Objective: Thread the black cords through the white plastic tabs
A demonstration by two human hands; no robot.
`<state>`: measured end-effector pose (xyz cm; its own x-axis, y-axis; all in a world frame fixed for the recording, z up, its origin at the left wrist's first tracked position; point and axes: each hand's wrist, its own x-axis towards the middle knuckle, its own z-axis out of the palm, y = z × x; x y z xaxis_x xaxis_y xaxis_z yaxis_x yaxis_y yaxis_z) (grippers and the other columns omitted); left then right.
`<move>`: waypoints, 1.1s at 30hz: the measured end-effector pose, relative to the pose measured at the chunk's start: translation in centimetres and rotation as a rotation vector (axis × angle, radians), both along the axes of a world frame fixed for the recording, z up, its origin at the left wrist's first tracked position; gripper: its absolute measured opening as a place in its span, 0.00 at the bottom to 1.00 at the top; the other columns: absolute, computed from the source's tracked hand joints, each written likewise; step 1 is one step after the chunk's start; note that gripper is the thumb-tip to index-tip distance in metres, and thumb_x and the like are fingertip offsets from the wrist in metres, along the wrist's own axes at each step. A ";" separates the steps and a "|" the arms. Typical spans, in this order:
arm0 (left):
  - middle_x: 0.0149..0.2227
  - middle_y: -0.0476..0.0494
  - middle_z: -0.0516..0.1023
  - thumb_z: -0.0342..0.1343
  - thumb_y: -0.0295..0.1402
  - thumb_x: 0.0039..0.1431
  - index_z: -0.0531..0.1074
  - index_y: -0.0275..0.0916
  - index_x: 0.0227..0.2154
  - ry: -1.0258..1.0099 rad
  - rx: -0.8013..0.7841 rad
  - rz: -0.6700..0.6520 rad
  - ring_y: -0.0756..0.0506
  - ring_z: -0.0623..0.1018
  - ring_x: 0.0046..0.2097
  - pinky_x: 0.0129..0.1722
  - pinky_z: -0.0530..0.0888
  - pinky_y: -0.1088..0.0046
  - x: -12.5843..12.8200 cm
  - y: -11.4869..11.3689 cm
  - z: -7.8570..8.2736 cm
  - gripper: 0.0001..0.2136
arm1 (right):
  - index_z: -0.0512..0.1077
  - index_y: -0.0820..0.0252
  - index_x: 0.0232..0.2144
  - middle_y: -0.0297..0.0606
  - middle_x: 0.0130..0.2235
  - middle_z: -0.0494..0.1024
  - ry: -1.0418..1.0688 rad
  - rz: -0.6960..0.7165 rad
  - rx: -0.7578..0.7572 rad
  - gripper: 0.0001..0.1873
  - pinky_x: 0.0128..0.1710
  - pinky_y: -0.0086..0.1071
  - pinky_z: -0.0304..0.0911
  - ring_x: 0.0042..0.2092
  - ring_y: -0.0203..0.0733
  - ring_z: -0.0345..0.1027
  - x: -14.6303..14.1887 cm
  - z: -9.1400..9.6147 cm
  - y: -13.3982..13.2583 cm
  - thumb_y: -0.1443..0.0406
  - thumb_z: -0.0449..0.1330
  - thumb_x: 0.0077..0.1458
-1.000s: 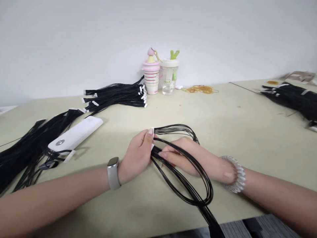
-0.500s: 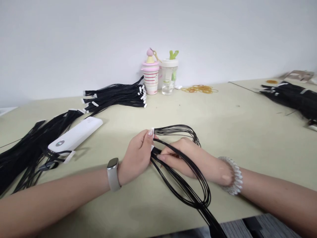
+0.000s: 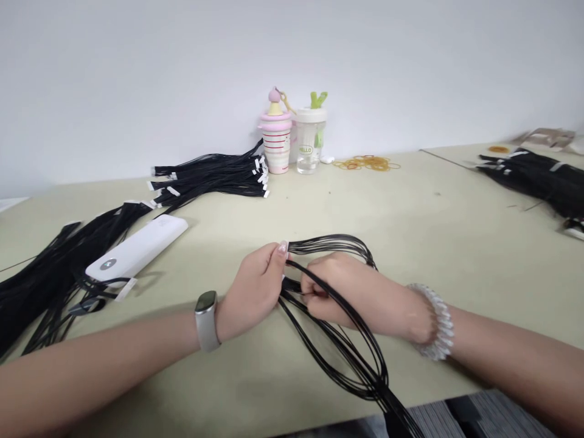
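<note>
A pale table (image 3: pixel 410 213) bears a heap of cords (image 3: pixel 45 274) at far left. Near centre lies a looped bundle of black cords (image 3: pixel 360 359). The left hand (image 3: pixel 253 289) pinches its ends and the right hand (image 3: pixel 356 295) clasps the strands just beside it. A white power bank (image 3: pixel 137 248) lies to the left.

Black cords (image 3: pixel 347 359), white power bank (image 3: pixel 137 249), pink striped cup (image 3: pixel 275 146)
</note>
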<state>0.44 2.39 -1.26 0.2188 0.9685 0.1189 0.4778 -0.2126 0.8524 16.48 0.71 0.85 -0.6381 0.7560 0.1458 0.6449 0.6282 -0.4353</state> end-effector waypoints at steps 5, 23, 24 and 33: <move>0.18 0.53 0.61 0.40 0.46 0.56 0.62 0.38 0.23 -0.030 -0.052 0.040 0.53 0.63 0.19 0.18 0.61 0.77 0.0 0.1 0.2 0.17 | 0.62 0.62 0.12 0.27 0.13 0.59 -0.087 -0.093 -0.130 0.12 0.14 0.23 0.44 0.15 0.25 0.46 3.3 2.6 1.1 0.72 0.52 0.43; 0.16 0.54 0.60 0.43 0.46 0.55 0.63 0.38 0.24 -0.191 -0.169 0.118 0.53 0.62 0.14 0.12 0.62 0.78 -0.1 0.1 -0.1 0.16 | 0.65 0.62 0.38 0.30 0.22 0.71 0.652 -0.341 -0.027 0.10 0.19 0.23 0.57 0.20 0.28 0.62 2.7 2.9 1.2 0.65 0.54 0.52; 0.16 0.54 0.60 0.43 0.45 0.55 0.62 0.38 0.23 -0.193 -0.166 0.122 0.53 0.62 0.14 0.12 0.61 0.78 -0.1 0.1 -0.1 0.15 | 0.67 0.62 0.33 0.31 0.22 0.71 0.539 -0.306 0.026 0.06 0.22 0.24 0.58 0.22 0.29 0.63 2.1 2.4 0.8 0.65 0.54 0.52; 0.17 0.53 0.59 0.43 0.44 0.55 0.60 0.38 0.21 -0.222 -0.192 0.062 0.53 0.61 0.18 0.15 0.60 0.78 -0.1 0.1 -0.1 0.15 | 0.67 0.62 0.27 0.32 0.26 0.70 0.148 -0.194 0.253 0.09 0.27 0.24 0.52 0.26 0.29 0.60 1.0 0.5 0.8 0.65 0.50 0.55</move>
